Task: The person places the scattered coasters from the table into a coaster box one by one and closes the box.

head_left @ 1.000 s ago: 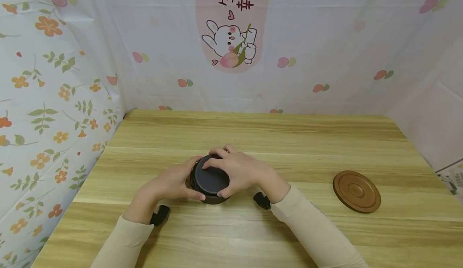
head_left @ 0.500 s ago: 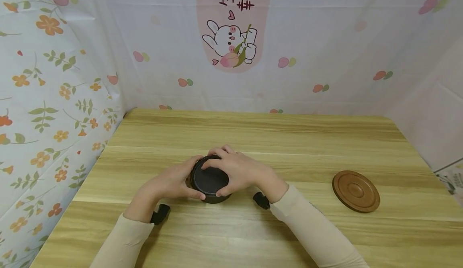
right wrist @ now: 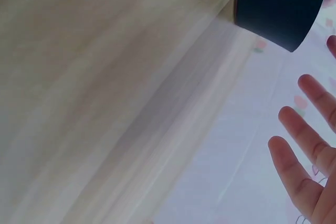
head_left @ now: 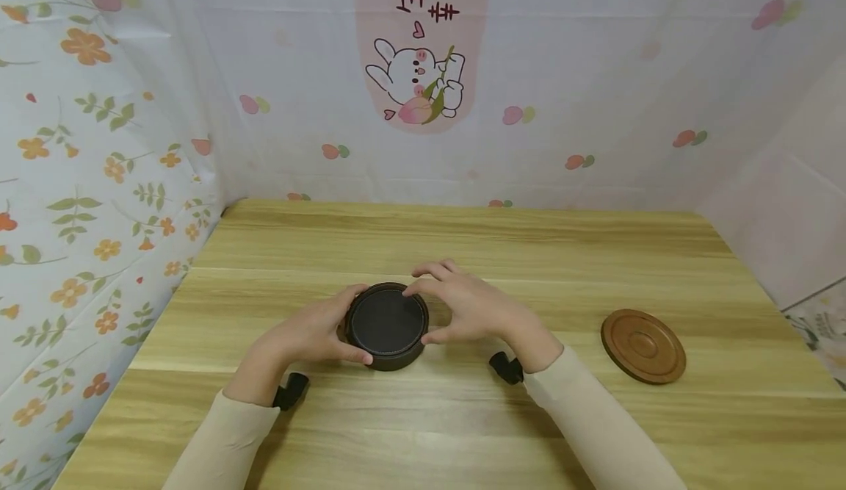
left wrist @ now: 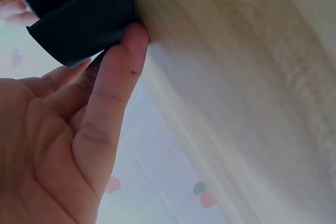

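A round black coaster holder [head_left: 396, 361] stands on the table, its side wall cut by a gap in the left wrist view. On top a black coaster [head_left: 386, 321] with a pale stitched edge lies flat inside the rim. My left hand [head_left: 311, 332] grips the holder from the left, thumb at the near side and fingers round the back. To the right, my right hand [head_left: 476, 310] has its fingers spread and holds nothing; its thumb and index tips are right by the rim. Separated fingers [right wrist: 299, 171] show in the right wrist view, away from the holder's wall [right wrist: 283, 3].
A round brown wooden coaster [head_left: 643, 347] with a ringed centre lies on the right of the wood-grain table [head_left: 463, 431]. Black wrist mounts [head_left: 505, 367] sit at both wrists. Printed cloth [head_left: 297, 71] hangs behind the table and on its left.
The black coaster has settled down level within the holder. My right hand has let go of it and moved right, its fingers spreading. The left hand stays on the holder.
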Available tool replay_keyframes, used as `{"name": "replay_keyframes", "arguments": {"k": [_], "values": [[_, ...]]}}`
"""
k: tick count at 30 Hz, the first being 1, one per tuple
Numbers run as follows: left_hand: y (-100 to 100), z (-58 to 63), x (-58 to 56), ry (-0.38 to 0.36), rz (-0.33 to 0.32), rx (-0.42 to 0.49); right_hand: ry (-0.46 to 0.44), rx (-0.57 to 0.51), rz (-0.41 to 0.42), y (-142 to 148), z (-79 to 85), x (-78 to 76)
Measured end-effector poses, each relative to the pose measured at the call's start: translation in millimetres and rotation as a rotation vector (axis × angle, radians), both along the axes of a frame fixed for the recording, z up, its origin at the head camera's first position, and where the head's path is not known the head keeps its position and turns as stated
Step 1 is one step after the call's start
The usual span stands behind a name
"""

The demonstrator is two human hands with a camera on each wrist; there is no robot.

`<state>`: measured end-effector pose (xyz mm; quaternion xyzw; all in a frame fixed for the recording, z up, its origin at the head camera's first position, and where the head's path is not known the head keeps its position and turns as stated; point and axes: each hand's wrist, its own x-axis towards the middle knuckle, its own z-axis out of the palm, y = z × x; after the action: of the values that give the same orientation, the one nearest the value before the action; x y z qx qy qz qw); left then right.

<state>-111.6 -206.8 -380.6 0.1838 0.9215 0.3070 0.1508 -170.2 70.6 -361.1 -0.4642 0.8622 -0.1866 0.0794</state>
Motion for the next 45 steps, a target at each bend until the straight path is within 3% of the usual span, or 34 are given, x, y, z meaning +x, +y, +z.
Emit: {"name": "replay_keyframes", "arguments": {"k": [5, 11, 20, 29, 33, 38, 45], "values": [[2, -1.0, -0.5, 0.011, 0.001, -0.019, -0.012, -0.013, -0.018, 10, -1.9, 1.8], [3, -0.8, -0.4, 0.018, -0.007, -0.025, -0.021, -0.049, -0.101, 40, -2.8, 5.2], [3, 1.6, 0.5, 0.007, -0.010, -0.002, -0.060, -0.043, -0.283, 108, 3.3, 10.2], [2, 1.3, 0.9, 0.022, -0.023, -0.012, -0.044, -0.035, -0.400, 184, 4.9, 19.4], [3, 2.8, 0.7, 0.026, -0.023, -0.016, -0.029, -0.033, -0.451, 215, 1.2, 22.1], [4, 3.2, 1.5, 0.008, -0.015, -0.012, -0.088, 0.022, -0.520, 248, -4.4, 25.0], [3, 2.2, 2.1, 0.019, -0.013, -0.017, -0.128, 0.067, -0.537, 275, -20.5, 24.7]]}}
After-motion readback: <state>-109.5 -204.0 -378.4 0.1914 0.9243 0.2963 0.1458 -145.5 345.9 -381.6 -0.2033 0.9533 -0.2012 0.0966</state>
